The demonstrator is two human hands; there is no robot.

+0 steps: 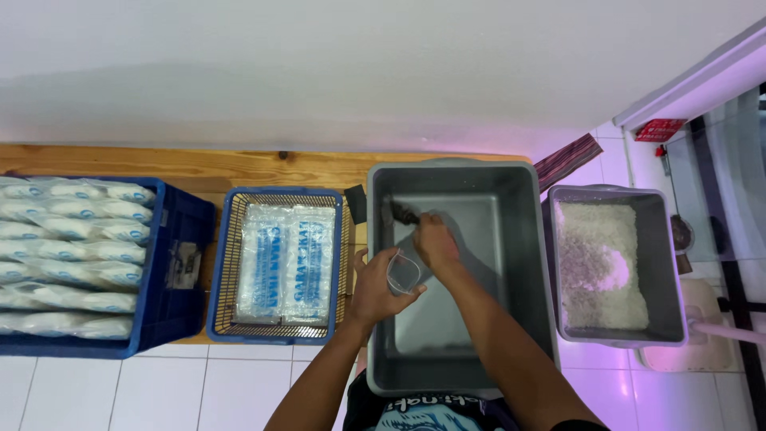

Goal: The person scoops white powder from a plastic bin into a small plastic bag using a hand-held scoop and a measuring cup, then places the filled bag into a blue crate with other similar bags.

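A: What does the left hand (375, 291) hold?

B: A clear cup (403, 272), fingers clamped round it, at the left rim of the grey tub (527, 263).

A: And the right hand (435, 242)?

B: It reaches into the tub, fingers closed on a flat grey piece (471, 259) that lies against the tub's bottom. Something dark (399, 213) sits just past it, too blurred to tell.

A: What lies around?

B: Right of the tub, a second grey tub (666, 263) of white grains (598, 263). To the left, a blue basket (227, 263) with flat clear packets (286, 262); further left, a blue crate (179, 263) stacked with filled bags (68, 255). Behind them runs the wooden bench (199, 164), along a white wall (319, 64).
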